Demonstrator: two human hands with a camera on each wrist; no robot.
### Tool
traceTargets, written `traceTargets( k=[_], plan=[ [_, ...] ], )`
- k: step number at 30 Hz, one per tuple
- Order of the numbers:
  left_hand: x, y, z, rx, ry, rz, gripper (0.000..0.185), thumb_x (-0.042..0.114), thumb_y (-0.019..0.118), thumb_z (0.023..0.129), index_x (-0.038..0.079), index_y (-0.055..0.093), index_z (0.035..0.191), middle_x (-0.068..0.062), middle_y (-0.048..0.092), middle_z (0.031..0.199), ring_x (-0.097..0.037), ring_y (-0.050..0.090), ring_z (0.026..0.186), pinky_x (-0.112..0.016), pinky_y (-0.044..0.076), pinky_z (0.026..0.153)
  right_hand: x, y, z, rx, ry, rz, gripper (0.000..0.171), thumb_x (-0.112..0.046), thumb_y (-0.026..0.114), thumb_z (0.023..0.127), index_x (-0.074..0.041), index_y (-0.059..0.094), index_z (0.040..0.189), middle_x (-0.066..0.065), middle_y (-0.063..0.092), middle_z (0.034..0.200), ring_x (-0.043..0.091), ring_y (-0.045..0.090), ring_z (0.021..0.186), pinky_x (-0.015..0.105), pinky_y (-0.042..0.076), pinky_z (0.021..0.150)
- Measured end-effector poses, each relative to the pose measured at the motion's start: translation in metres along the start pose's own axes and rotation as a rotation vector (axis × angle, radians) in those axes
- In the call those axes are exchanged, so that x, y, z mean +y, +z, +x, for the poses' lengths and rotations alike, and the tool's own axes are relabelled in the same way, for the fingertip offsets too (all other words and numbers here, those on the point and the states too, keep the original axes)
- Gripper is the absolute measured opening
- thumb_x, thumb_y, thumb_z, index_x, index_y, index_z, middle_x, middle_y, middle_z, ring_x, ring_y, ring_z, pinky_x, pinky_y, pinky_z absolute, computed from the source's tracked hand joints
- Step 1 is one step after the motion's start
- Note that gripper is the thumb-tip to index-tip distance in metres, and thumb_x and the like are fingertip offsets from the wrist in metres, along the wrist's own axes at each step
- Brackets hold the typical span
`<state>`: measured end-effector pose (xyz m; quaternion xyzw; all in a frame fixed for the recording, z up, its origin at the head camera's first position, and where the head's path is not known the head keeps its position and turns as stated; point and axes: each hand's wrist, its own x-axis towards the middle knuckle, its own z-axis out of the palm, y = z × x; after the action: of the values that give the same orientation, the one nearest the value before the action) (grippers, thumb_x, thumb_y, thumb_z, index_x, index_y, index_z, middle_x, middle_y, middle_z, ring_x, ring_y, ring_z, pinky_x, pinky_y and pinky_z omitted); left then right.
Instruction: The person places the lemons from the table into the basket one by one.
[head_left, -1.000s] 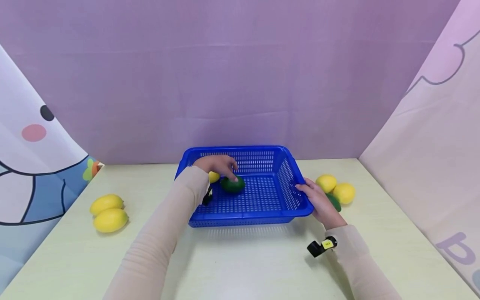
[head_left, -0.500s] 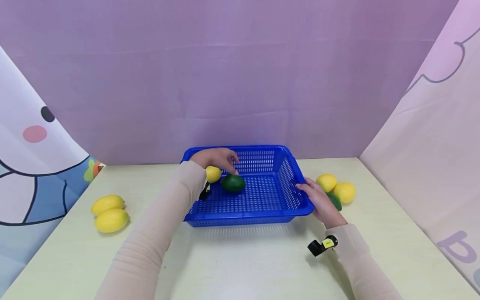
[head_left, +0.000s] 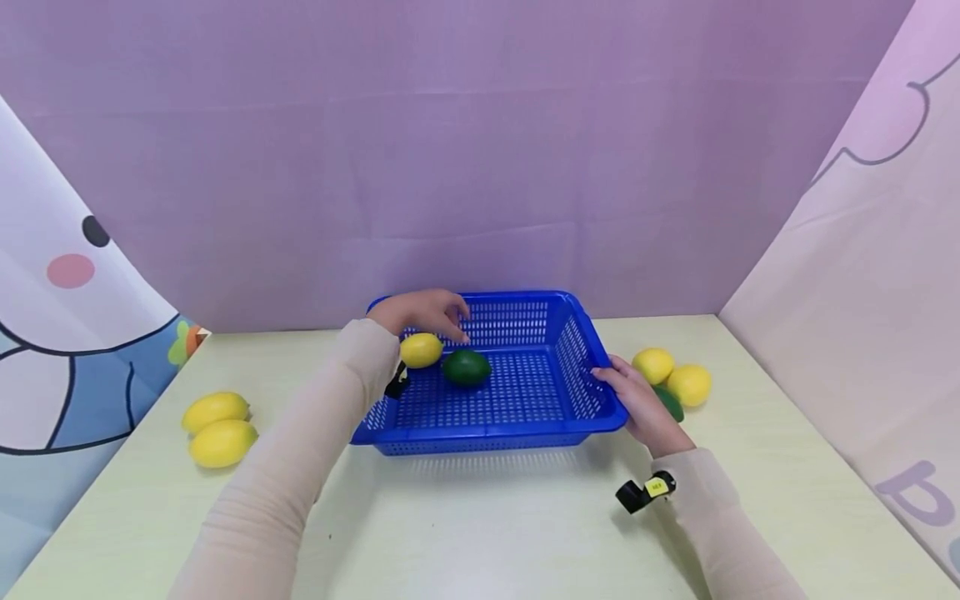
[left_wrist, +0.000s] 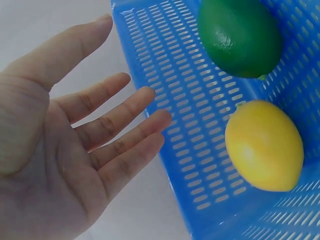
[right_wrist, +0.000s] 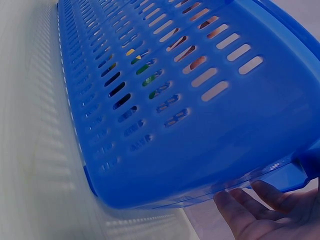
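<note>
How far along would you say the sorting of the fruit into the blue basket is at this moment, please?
Done: one yellow lemon and one dark green avocado lie in the blue perforated plastic basket. In hand: the left hand hovers open above them, holding nothing; the right hand rests on the basket's right rim. Left: two lemons at the table's left, plus two lemons and a green fruit at its right.

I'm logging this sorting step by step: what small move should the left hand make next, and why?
Probably draw the left hand back out toward the two lemons on the table. It is open and holds nothing, the lemon and lime already lie in the blue basket, and the right hand rests at its rim.
</note>
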<state>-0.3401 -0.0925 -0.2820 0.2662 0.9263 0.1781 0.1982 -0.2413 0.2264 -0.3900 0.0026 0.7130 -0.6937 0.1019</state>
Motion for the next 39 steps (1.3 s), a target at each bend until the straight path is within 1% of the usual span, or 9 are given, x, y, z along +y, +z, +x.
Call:
traceTargets(
  k=[8,12,17,20,24,27,31,35,39],
  plan=[
    [-0.004,-0.007,-0.018,0.031,-0.012,0.006,0.054,0.030,0.067,0.087,0.005,0.048,0.132,-0.016,0.053,0.128,-0.030,0.047,0.120,-0.045,0.039,0.103,-0.001,0.004,0.000,-0.018,0.001,0.029,0.053,-0.024,0.042,0.100,-0.002,0.024,0.145,0.015,0.054,0.114,0.017,0.062,0.088,0.033,0.056,0.078],
    [-0.009,-0.010,-0.025,0.048,-0.003,0.009,0.055,0.029,0.066,0.087,0.004,0.047,0.132,-0.018,0.052,0.130,-0.031,0.047,0.121,-0.047,0.038,0.103,-0.001,0.004,0.000,-0.018,-0.006,0.028,0.054,-0.024,0.042,0.100,-0.002,0.024,0.145,0.014,0.054,0.113,0.017,0.062,0.088,0.033,0.056,0.078],
    [-0.016,-0.013,-0.032,0.066,0.006,0.008,0.055,0.030,0.065,0.088,0.004,0.047,0.133,-0.018,0.051,0.132,-0.033,0.046,0.122,-0.049,0.038,0.103,-0.001,0.003,-0.001,-0.020,-0.012,0.030,0.054,-0.024,0.043,0.100,-0.001,0.024,0.145,0.009,0.057,0.107,0.015,0.063,0.087,0.032,0.056,0.077],
    [-0.019,-0.014,-0.036,0.083,0.023,0.000,0.055,0.030,0.064,0.088,0.003,0.047,0.133,-0.019,0.050,0.133,-0.034,0.046,0.123,-0.050,0.039,0.102,-0.001,0.002,-0.002,-0.012,-0.011,0.033,0.053,-0.024,0.043,0.100,-0.001,0.025,0.145,0.008,0.057,0.105,0.015,0.063,0.086,0.032,0.056,0.076],
    [-0.023,-0.015,-0.042,0.113,0.040,-0.008,0.053,0.028,0.065,0.089,0.002,0.048,0.132,-0.019,0.051,0.131,-0.035,0.047,0.122,-0.050,0.040,0.101,-0.002,0.003,-0.002,-0.013,-0.011,0.031,0.055,-0.026,0.044,0.100,-0.002,0.025,0.145,0.012,0.055,0.111,0.016,0.062,0.088,0.032,0.055,0.077],
    [-0.026,-0.016,-0.047,0.128,0.040,-0.005,0.051,0.027,0.065,0.089,0.002,0.049,0.130,-0.019,0.052,0.130,-0.035,0.047,0.121,-0.050,0.041,0.100,-0.001,0.003,-0.002,-0.015,-0.008,0.022,0.056,-0.027,0.043,0.100,-0.003,0.023,0.146,0.016,0.052,0.117,0.017,0.061,0.091,0.032,0.055,0.079],
    [-0.030,-0.017,-0.053,0.140,0.041,-0.013,0.050,0.025,0.064,0.089,0.001,0.049,0.130,-0.020,0.053,0.128,-0.036,0.049,0.120,-0.050,0.042,0.098,-0.001,0.002,-0.002,-0.011,-0.002,0.013,0.055,-0.026,0.042,0.100,-0.003,0.022,0.146,0.018,0.051,0.119,0.018,0.060,0.092,0.033,0.055,0.080],
    [-0.033,-0.019,-0.059,0.169,0.044,-0.027,0.049,0.024,0.064,0.089,0.000,0.049,0.130,-0.021,0.054,0.127,-0.036,0.052,0.117,-0.050,0.044,0.095,0.000,0.000,-0.003,-0.010,-0.008,0.007,0.055,-0.026,0.041,0.100,-0.003,0.022,0.147,0.019,0.051,0.120,0.018,0.061,0.092,0.033,0.055,0.081],
    [-0.037,-0.021,-0.066,0.191,0.060,-0.036,0.050,0.024,0.063,0.090,-0.001,0.048,0.130,-0.023,0.054,0.126,-0.037,0.054,0.114,-0.049,0.046,0.093,0.000,-0.001,-0.002,-0.001,-0.012,0.008,0.053,-0.025,0.040,0.100,-0.004,0.023,0.146,0.020,0.051,0.120,0.018,0.061,0.091,0.033,0.055,0.079]
  ],
)
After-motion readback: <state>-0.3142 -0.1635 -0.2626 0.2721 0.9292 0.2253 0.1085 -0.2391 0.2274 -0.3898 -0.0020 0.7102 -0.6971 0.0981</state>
